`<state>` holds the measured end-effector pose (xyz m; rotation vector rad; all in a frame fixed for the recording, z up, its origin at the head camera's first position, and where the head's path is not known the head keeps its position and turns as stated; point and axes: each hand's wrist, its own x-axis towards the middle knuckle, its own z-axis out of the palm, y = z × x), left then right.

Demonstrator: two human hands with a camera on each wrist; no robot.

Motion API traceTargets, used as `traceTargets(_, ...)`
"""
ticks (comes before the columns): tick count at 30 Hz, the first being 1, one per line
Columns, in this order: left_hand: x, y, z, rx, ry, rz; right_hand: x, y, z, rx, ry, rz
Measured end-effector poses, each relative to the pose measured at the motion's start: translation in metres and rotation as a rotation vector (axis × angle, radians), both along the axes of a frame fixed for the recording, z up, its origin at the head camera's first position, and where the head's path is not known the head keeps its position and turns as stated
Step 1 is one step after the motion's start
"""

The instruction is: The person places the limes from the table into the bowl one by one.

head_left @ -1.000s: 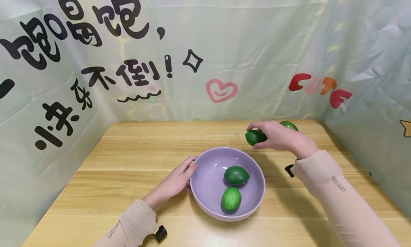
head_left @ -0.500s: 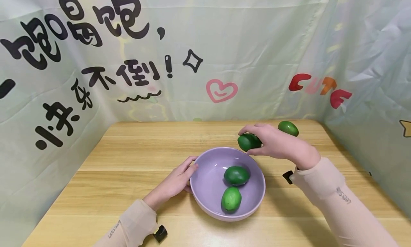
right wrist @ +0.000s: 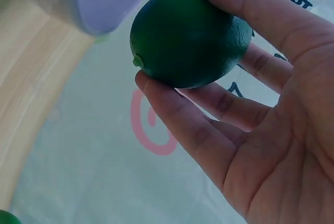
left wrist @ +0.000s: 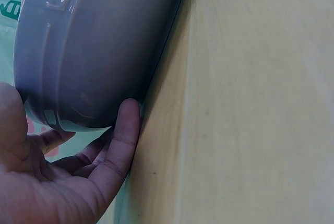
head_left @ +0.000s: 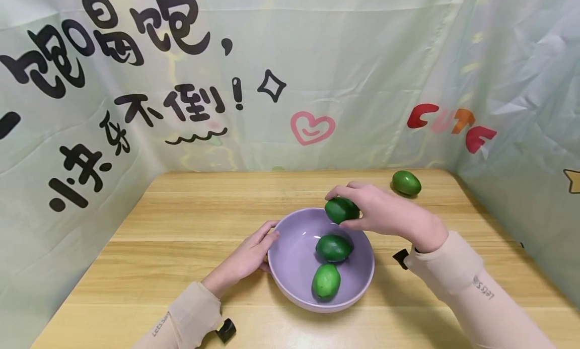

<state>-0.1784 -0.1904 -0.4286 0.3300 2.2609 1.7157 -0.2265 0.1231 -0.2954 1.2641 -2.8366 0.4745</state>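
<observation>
My right hand point(head_left: 380, 208) pinches a dark green lime point(head_left: 341, 210) between thumb and fingers, over the far right rim of the purple bowl point(head_left: 290, 248). The right wrist view shows the small stem nub at the end of this lime point(right wrist: 188, 36). Inside the bowl lie two more limes: a dark green one point(head_left: 334, 248) and a lighter green one point(head_left: 326, 281) nearer to me. At the bowl's left side my left hand point(head_left: 246, 253) grips it, thumb at the rim and fingers against the outer wall point(left wrist: 104, 51), one fingertip low by the base.
Another green lime point(head_left: 406, 183) rests at the back right of the wooden table point(head_left: 181, 228). A printed cloth point(head_left: 362, 62) hangs behind the table and along its sides. Each wrist carries a small black device.
The right hand has brought its lime left and toward me, from the table's back right to over the bowl's rim. The lime behind it is now uncovered. My left hand and the bowl stay put.
</observation>
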Motion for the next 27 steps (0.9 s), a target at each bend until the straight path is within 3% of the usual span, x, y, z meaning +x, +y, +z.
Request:
traceTargets(14, -0.001, 0.0, -0.002, 0.004, 0.005, -0.003, 0.009, -0.018, -0.011, 0.007, -0.006, 0.082)
traceTargets(27, 0.0, -0.001, -0.001, 0.001, -0.001, -0.024, 0.012, -0.03, -0.021, 0.055, -0.009, 0.099)
